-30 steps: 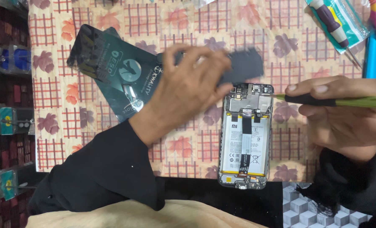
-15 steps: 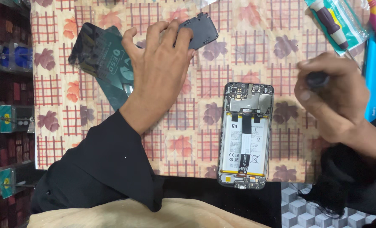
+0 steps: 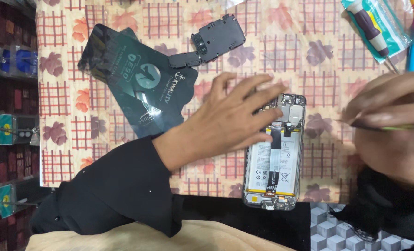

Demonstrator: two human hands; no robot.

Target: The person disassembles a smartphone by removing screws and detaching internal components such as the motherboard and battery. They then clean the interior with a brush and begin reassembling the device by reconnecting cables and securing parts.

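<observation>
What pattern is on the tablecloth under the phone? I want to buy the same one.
The tablecloth is cream with red grid checks and pinkish-purple leaves, seen in the head view.

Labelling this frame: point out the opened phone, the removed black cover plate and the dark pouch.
opened phone [image 3: 269, 179]: head view, on its battery.
black cover plate [image 3: 218, 39]: head view, on its middle.
dark pouch [image 3: 132, 79]: head view, on its printed face.
</observation>
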